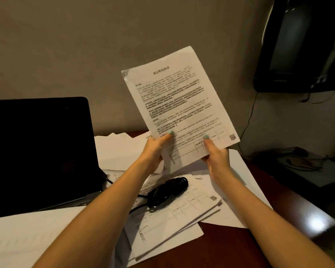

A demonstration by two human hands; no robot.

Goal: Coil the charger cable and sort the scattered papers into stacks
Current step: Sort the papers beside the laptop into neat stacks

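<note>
White printed sheet (180,105), upright, pinched at bottom edge in left grip (155,149) and right grip (218,157); black cable (168,188) bundled below on loose papers (172,225).

laptop (37,147): cut by left edge | charger cable (168,190): partly behind left forearm (104,200) | held sheet (180,105) text: unreadable

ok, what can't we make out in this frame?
Head view:
- sheet body text: too small, blurred.
- left hand and right hand fingers: behind the sheet; only thumbs show.
- cable: one end passes under the left forearm.
- laptop: cut by left edge, screen dark.
- papers: partly covered by arms.
</note>
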